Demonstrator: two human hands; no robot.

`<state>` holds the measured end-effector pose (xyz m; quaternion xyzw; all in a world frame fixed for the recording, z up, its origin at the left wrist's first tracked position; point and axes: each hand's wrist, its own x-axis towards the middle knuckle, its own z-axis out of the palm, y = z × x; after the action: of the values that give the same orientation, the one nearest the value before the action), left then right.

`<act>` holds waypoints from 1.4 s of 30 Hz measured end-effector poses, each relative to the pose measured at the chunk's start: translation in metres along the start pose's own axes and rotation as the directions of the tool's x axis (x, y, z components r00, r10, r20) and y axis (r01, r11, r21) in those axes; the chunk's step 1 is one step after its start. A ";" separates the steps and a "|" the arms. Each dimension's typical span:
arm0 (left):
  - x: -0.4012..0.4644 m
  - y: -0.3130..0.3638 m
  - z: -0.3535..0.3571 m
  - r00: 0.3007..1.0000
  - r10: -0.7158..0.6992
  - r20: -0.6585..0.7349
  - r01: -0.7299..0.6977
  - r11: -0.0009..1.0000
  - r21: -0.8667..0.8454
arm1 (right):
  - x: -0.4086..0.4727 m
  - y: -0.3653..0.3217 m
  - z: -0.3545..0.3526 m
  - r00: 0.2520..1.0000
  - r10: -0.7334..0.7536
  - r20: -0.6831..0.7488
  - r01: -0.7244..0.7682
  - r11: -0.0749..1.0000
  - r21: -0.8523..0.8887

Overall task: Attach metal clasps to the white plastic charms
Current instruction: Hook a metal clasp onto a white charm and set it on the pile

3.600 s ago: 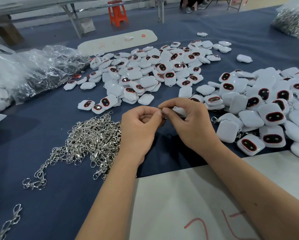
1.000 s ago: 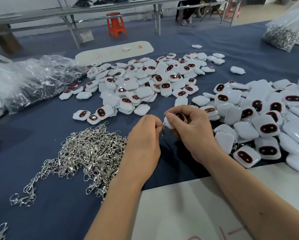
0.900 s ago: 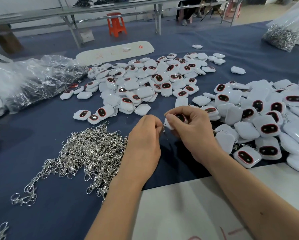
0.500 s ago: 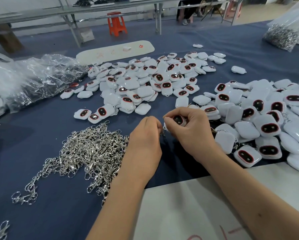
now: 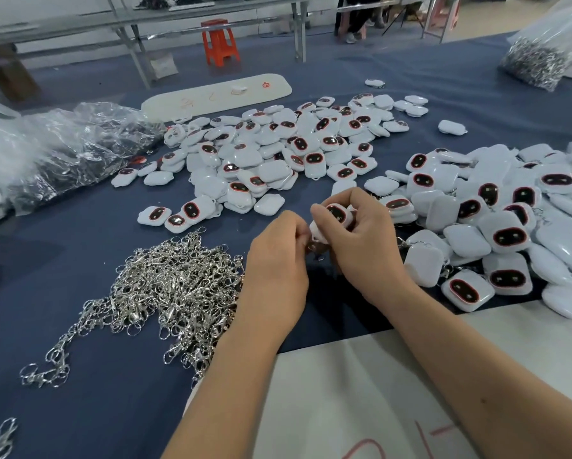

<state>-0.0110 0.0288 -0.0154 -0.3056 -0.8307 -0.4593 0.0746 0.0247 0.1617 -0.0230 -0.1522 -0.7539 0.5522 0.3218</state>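
White charm (image 5: 336, 215) clamped in right hand (image 5: 364, 246) grip; clasp (image 5: 315, 249) pinched by left hand (image 5: 278, 270), above worktop (image 5: 79, 246).

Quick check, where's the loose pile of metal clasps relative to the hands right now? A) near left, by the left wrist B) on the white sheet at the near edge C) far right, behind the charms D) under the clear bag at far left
A: the clasp pile lies on the blue cloth beside the left hand, while the right hand holds a white charm.
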 end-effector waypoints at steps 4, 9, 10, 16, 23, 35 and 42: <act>0.000 -0.002 -0.004 0.999 -0.003 -0.033 -0.001 0.995 -0.100 | -0.001 0.003 0.003 0.999 0.034 0.030 -0.034 0.999 0.011; 0.000 -0.004 -0.004 0.995 -0.100 0.020 0.102 0.970 -0.219 | 0.001 0.001 0.002 0.997 0.077 0.025 -0.079 0.992 0.094; 0.000 -0.004 -0.004 0.992 -0.121 0.044 0.129 0.960 -0.248 | 0.001 0.001 0.001 0.997 0.072 0.028 -0.074 0.991 0.109; 0.002 -0.005 -0.004 0.981 -0.190 0.032 0.189 0.917 -0.353 | -0.001 -0.002 -0.002 0.985 0.088 0.148 -0.130 0.945 0.301; 0.006 -0.006 -0.008 0.940 -0.341 0.018 0.278 0.735 -0.619 | -0.002 -0.006 -0.003 0.966 0.075 0.249 -0.163 0.920 0.357; 0.010 -0.013 -0.013 0.974 -0.186 -0.131 0.139 0.942 -0.305 | 0.004 -0.001 -0.007 0.944 0.138 0.301 -0.256 0.880 0.399; 0.009 -0.016 -0.016 0.999 -0.024 -0.037 0.022 0.999 -0.032 | 0.003 -0.001 -0.005 0.944 0.123 0.307 -0.235 0.902 0.362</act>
<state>-0.0295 0.0136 -0.0143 -0.2885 -0.8253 -0.4788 0.0800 0.0259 0.1668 -0.0207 -0.0751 -0.6476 0.7355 0.1845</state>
